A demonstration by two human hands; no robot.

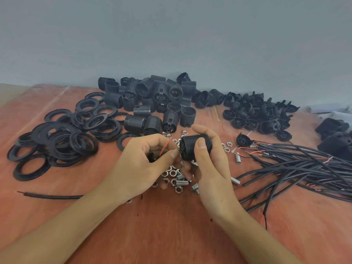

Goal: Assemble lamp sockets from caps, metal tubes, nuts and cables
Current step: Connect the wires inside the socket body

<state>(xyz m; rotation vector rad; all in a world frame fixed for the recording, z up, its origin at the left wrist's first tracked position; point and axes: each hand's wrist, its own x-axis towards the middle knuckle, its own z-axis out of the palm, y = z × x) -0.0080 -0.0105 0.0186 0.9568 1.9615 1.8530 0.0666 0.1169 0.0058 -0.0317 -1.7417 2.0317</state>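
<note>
While in right hand (211,168), black socket (190,147).

Soft, even, fairly bright light; shadows are faint. The reddish-brown wooden tabletop (190,235) bows at the edges. Slight softness throughout.

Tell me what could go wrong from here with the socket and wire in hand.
1. The red wire pinched by the left hand bows beside the end of the socket body; pushed further, it may kink rather than enter.
2. The right hand holds the socket body in the air above the loose nuts; a slip might scatter them.
3. The black cable disappears behind the left forearm; an arm move might tug it.
</note>
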